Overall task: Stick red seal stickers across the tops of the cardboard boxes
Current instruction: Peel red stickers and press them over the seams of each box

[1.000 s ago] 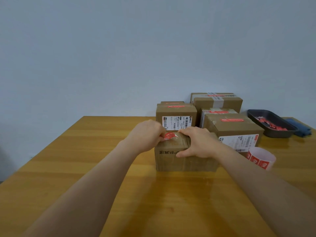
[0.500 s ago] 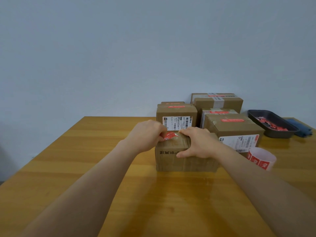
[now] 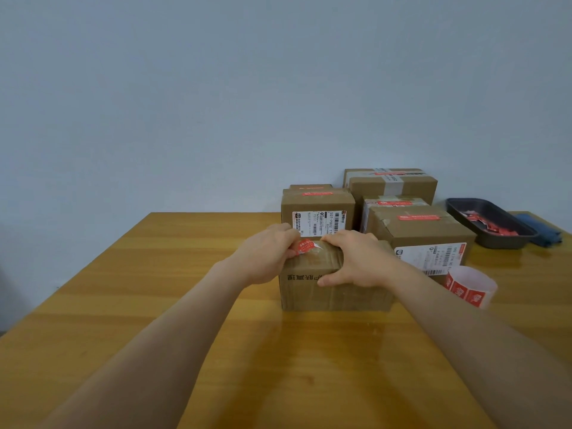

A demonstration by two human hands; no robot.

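Observation:
A small cardboard box (image 3: 328,289) stands on the wooden table (image 3: 154,289) in front of me. My left hand (image 3: 266,255) pinches a red seal sticker (image 3: 305,246) at the box's top left edge; the sticker curls up, partly off the taped top. My right hand (image 3: 356,261) grips the box's top right, fingers over the top and thumb on the front face. Behind stand several cardboard boxes (image 3: 424,230) with red stickers across their tops.
A roll of red stickers (image 3: 469,287) lies right of the front box. A dark tray (image 3: 492,222) with red scraps sits at the back right, a blue cloth (image 3: 541,227) beside it. A pale wall rises behind the table.
The sticker's free end has shifted slightly in my left fingers; both hands and the box stay where they were.

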